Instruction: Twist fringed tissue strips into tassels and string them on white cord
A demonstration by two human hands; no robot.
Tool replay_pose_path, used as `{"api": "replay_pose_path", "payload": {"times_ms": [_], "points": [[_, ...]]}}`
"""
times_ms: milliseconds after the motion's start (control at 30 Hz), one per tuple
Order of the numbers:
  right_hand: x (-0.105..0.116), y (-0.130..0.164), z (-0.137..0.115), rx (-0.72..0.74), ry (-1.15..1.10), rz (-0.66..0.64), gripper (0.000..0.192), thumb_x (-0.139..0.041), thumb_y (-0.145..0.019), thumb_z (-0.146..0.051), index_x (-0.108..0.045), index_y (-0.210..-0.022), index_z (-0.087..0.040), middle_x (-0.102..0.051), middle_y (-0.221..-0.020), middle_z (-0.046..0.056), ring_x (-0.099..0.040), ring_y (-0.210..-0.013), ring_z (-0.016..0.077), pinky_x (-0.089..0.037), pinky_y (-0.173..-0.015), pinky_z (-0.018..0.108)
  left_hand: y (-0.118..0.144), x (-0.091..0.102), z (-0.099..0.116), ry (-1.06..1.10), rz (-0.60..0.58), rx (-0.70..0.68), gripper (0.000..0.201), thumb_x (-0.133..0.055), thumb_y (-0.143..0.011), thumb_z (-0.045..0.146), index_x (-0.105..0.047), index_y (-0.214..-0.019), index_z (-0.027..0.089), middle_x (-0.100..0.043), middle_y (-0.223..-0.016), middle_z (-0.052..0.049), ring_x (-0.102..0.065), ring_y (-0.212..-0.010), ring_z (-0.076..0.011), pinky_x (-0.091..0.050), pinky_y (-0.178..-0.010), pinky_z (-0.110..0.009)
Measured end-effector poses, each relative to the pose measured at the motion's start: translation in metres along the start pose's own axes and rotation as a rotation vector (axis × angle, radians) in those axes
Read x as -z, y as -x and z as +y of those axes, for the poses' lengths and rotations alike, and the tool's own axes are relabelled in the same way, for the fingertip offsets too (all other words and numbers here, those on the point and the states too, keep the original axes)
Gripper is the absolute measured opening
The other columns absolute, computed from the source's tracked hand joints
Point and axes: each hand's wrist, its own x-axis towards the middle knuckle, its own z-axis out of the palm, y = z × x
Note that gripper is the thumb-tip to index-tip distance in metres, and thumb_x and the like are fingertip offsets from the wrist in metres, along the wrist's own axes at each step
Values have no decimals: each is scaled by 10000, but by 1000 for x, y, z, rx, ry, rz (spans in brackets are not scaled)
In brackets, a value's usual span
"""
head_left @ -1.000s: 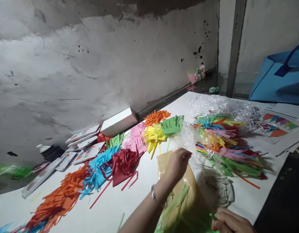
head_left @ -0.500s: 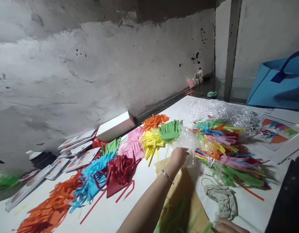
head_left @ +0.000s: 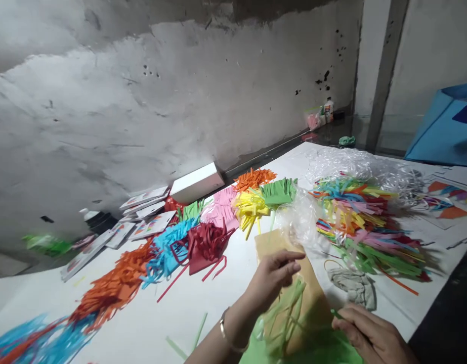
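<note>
My left hand point(head_left: 277, 278), with a silver bracelet at the wrist, hovers over a tan board point(head_left: 316, 288). Its index finger is stretched out and the thumb lies just below, with nothing visible in the grasp. Loose green paper strips point(head_left: 290, 313) lie on the board beneath it. Low on the right, my right hand point(head_left: 370, 333) pinches the end of a green paper strip point(head_left: 336, 314) between thumb and fingers. Green paper point(head_left: 312, 351) spreads along the bottom edge between both hands. Beyond the board sits a crumpled clear plastic bag point(head_left: 301, 217).
Fringed paper bundles in dark red point(head_left: 208, 247), yellow point(head_left: 250, 207) and orange point(head_left: 115, 283) line the left. Multicoloured tassels point(head_left: 366, 227), white plastic ribbon point(head_left: 362, 169) and a grey cloth point(head_left: 354, 288) lie right. A white box point(head_left: 197, 182) stands against the wall.
My left hand has come back from the plastic bag to above the board. My right hand shows more fully now, with the green strip. The camera view has turned somewhat left.
</note>
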Motion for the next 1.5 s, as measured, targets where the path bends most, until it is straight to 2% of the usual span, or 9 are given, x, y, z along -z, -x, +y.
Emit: {"api": "replay_pose_path", "payload": {"times_ms": [100, 167, 400, 633, 767, 933, 1033, 1233, 1500], "points": [[-8, -7, -15, 60, -50, -50, 214, -502, -1019, -262, -638, -853, -255, -659, -724, -24, -693, -653, 138, -552, -613, 143, 70, -5, -12, 547, -41, 117, 552, -757, -828, 542, -716, -1247, 185, -408, -687, 58, -397, -538, -53, -345, -533, -211], [-19, -9, -27, 86, -84, -111, 172, -511, -1014, -237, -634, -896, -254, -656, -736, -26, -686, -659, 136, -548, -614, 154, 105, -13, -23, 797, 17, 135, 510, -807, -800, 498, -744, -1206, 197, -418, -718, 45, -396, -558, -47, -353, -527, -202], [-61, -2, -74, 112, -139, -428, 253, -432, -1039, -201, -590, -845, -235, -618, -754, -16, -642, -685, 131, -496, -632, 208, 166, -35, -54, 975, 406, 20, 207, -924, -684, 287, -784, -804, 192, -645, -670, 3, -536, -480, -55, -402, -443, -166], [-70, -1, -101, 16, -203, -643, 271, -412, -1036, -203, -603, -849, -244, -635, -769, -26, -638, -716, 126, -461, -653, 213, 197, -31, -65, 807, 572, -69, 110, -905, -696, 229, -803, -723, 198, -663, -722, -7, -608, -590, -90, -515, -522, -186], [-74, -4, -104, -8, -210, -686, 283, -399, -1035, -216, -599, -837, -241, -635, -769, -26, -628, -712, 123, -433, -626, 221, 205, -27, -68, 675, 567, -91, 62, -865, -743, 203, -805, -761, 210, -676, -754, -18, -617, -626, -109, -530, -552, -205], [-76, -5, -108, -34, -81, -701, 299, -417, -985, -182, -508, -703, -223, -601, -679, -19, -593, -628, 139, -390, -561, 255, 210, -26, -66, 325, 608, -179, 97, -805, -770, 118, -786, -801, 207, -725, -761, -32, -661, -717, -140, -529, -665, -215], [-72, -7, -109, -66, -62, -728, 285, -414, -958, -167, -522, -700, -224, -606, -675, -17, -604, -628, 146, -412, -572, 259, 211, -23, -63, 163, 594, -234, 140, -770, -770, 69, -763, -808, 203, -733, -747, -22, -670, -702, -136, -528, -675, -206], [-65, -10, -102, -100, -175, -881, 168, -477, -1025, -264, -618, -932, -263, -664, -884, -30, -642, -819, 138, -462, -731, 233, 214, -17, -60, 32, 580, -265, 156, -775, -772, 73, -746, -852, 204, -750, -740, -10, -689, -680, -130, -537, -672, -186], [-74, 0, -94, -5, -135, -850, 181, -436, -1067, -249, -596, -982, -241, -644, -891, -13, -632, -813, 136, -462, -723, 241, 218, -15, -66, 44, 504, -184, 228, -706, -803, 18, -763, -915, 209, -772, -768, -17, -736, -674, -134, -570, -664, -175]]}}
